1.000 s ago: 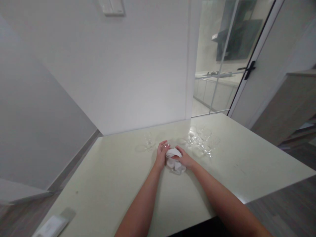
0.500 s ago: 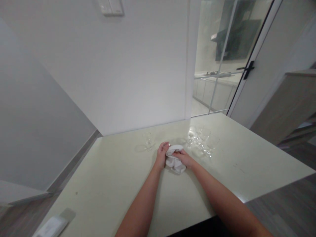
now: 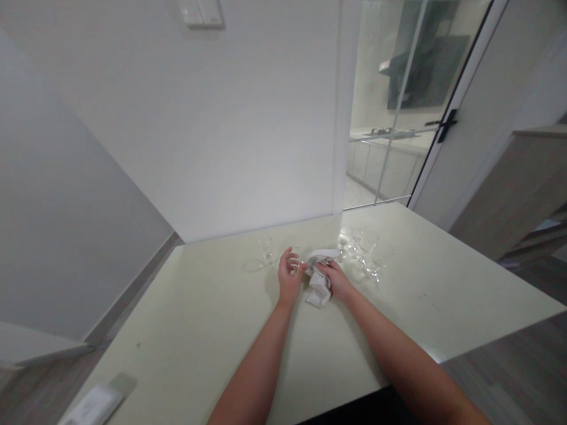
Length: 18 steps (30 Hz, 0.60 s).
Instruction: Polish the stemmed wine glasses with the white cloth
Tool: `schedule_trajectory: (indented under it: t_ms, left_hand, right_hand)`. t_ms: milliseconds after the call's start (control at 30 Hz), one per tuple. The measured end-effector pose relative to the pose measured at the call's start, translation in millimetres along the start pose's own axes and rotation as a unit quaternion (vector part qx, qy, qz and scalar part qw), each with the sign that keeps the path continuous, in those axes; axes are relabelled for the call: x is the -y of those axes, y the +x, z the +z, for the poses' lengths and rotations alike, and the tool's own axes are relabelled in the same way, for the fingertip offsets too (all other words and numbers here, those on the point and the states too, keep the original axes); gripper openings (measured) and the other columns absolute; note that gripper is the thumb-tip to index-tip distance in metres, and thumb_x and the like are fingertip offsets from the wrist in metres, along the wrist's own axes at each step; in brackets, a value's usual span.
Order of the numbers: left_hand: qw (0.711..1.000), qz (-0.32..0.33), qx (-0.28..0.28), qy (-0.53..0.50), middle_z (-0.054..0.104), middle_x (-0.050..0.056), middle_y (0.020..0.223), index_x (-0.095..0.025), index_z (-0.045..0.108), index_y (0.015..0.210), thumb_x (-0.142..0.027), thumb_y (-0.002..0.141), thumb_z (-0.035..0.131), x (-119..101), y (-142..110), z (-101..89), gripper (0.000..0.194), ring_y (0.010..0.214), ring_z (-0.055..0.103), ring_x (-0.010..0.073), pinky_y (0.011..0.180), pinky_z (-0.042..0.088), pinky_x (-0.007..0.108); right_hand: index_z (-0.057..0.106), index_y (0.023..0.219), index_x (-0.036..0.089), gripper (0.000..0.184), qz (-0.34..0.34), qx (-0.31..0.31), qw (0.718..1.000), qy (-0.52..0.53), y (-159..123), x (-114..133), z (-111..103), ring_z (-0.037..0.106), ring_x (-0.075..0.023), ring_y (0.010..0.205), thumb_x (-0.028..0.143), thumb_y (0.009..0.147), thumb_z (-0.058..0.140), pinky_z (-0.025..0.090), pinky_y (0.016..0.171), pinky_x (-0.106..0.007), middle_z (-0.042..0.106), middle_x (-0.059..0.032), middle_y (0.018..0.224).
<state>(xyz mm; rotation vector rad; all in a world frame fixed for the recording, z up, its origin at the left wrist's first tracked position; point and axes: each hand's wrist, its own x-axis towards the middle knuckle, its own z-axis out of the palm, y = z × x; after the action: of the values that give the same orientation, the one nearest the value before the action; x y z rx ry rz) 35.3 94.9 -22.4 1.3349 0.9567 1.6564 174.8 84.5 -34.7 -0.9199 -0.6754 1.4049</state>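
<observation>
My left hand (image 3: 290, 276) is closed around a small clear glass (image 3: 296, 252), whose shape is mostly hidden by the fingers. Beside it, my right hand (image 3: 335, 278) grips a crumpled white cloth (image 3: 319, 286) that hangs down toward the tabletop. The cloth is right next to the glass; whether they touch is hard to tell. A clear stemmed glass (image 3: 266, 251) stands to the left, beyond my left hand. To the right of my right hand is a group of several clear glasses (image 3: 361, 251), their outlines overlapping.
The pale table (image 3: 212, 330) meets a white wall (image 3: 257, 147) at its far edge. At the front left corner lies a white rectangular object (image 3: 95, 406). A glazed door with a black handle (image 3: 447, 125) is beyond the table on the right.
My right hand has drawn the cloth slightly away from my left hand, and the cloth has changed shape. My left hand's fingers have loosened and show more, with the glass between them.
</observation>
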Motion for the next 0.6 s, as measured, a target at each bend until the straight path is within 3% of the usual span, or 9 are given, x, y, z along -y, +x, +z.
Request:
schedule_trajectory:
  t_ms: [100,200,333,600]
  left_hand:
    - [0.994,0.086,0.03,0.062,0.056,0.007,0.109,-0.026,0.049,0.131,-0.036,0.064,0.082,0.0,-8.0,1.0,0.076,0.084,0.058,0.0163,0.073,0.049,0.028]
    - [0.988,0.124,0.051,0.073,0.053,0.01,0.112,-0.024,0.046,0.133,-0.039,0.06,0.083,2.6,-13.8,0.9,0.083,0.09,0.057,0.0204,0.078,0.049,0.032]
    - [0.992,0.121,0.039,0.003,0.053,0.012,0.113,-0.023,0.04,0.134,-0.052,0.067,0.075,4.4,-18.0,3.0,0.081,0.086,0.058,0.0191,0.081,0.048,0.034]
    - [0.992,0.106,-0.058,-0.042,0.051,0.009,0.111,-0.026,0.038,0.132,-0.062,0.078,0.059,-1.6,-13.6,5.9,0.068,0.072,0.054,0.0123,0.066,0.048,0.025]
  right_hand:
    - [0.063,0.093,0.02,0.041,0.009,0.032,0.999,-0.013,2.8,-6.8,-2.5,0.065,-0.0187,0.08,0.031,0.056,0.077,0.049,0.074,-0.03,0.071,-0.0009,0.088]
    - [0.063,0.091,0.02,0.037,0.016,0.045,0.999,-0.022,3.1,-9.6,-2.7,0.065,-0.0182,0.08,0.031,0.058,0.076,0.049,0.075,-0.03,0.071,-0.0007,0.087]
    - [0.063,0.083,0.019,0.035,0.032,0.025,0.999,-0.025,0.2,-4.7,0.2,0.064,-0.0181,0.073,0.038,0.058,0.078,0.049,0.069,-0.03,0.07,-0.0008,0.078]
    - [0.065,0.078,0.017,0.035,0.02,0.069,0.988,-0.14,0.4,-4.8,-1.9,0.059,-0.0154,0.069,0.047,0.064,0.074,0.042,0.065,-0.027,0.066,0.0008,0.072]
